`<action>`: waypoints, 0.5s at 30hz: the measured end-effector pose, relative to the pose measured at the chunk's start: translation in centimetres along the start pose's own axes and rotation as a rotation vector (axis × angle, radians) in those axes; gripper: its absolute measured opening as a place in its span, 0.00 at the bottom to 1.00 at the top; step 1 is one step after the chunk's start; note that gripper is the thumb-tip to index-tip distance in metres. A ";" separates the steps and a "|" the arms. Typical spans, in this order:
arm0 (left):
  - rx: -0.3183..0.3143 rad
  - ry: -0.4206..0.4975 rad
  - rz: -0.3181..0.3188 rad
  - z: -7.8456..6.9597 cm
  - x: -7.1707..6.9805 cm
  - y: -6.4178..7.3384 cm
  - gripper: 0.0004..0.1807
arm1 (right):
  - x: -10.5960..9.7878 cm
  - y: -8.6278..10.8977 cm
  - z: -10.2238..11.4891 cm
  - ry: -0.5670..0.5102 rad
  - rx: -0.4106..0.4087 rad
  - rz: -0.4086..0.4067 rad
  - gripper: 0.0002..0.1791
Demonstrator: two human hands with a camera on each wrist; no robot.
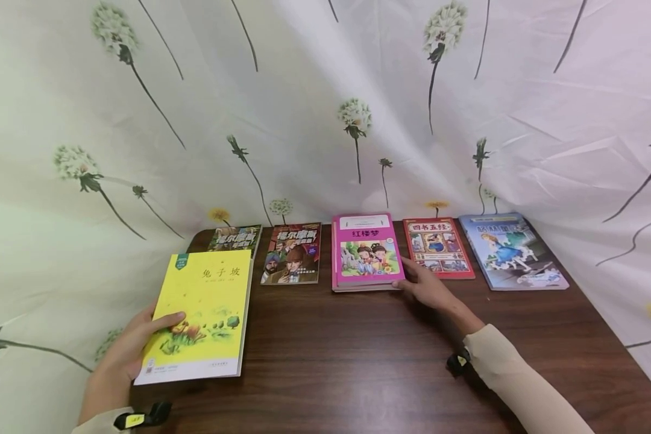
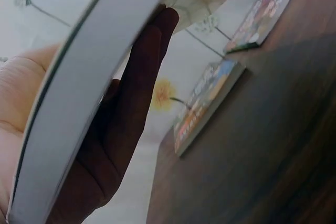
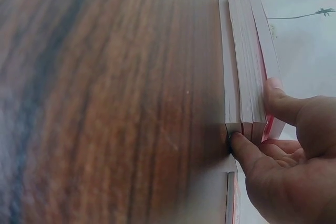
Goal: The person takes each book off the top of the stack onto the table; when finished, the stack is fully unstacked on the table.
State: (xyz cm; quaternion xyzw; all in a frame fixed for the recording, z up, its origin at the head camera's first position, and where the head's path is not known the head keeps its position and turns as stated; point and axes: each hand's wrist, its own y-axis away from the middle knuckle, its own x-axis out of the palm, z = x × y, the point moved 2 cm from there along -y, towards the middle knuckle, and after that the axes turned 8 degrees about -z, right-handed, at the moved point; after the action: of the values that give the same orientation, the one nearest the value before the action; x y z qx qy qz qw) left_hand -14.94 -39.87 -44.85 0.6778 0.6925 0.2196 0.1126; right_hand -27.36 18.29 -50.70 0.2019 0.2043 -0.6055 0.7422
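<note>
Left hand [image 1: 122, 355] fingers [image 2: 142, 77] hidden behind yellow book [image 1: 201, 313].

Six books are showing: five are lying along the desk's [image 1: 358, 349] far edge, and one yellow book [image 1: 201, 313] is being held by its left edge.

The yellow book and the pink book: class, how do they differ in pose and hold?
The yellow book is lifted off the table, gripped at its left edge by the left hand; the pink book lies on a stack, the right hand pinching its near right corner. Both face cover-up.
</note>
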 end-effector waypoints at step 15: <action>-0.139 -0.005 0.023 2.9 -2.5 0.9 0.15 | -0.1 -0.3 -0.3 -0.001 0.004 -0.008 0.42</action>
State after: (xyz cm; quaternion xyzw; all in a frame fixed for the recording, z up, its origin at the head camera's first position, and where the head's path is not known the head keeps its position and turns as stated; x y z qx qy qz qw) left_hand -12.69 -41.95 -47.31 0.6769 0.6674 0.2670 0.1586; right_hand -27.64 18.49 -50.89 0.2023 0.2034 -0.6089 0.7396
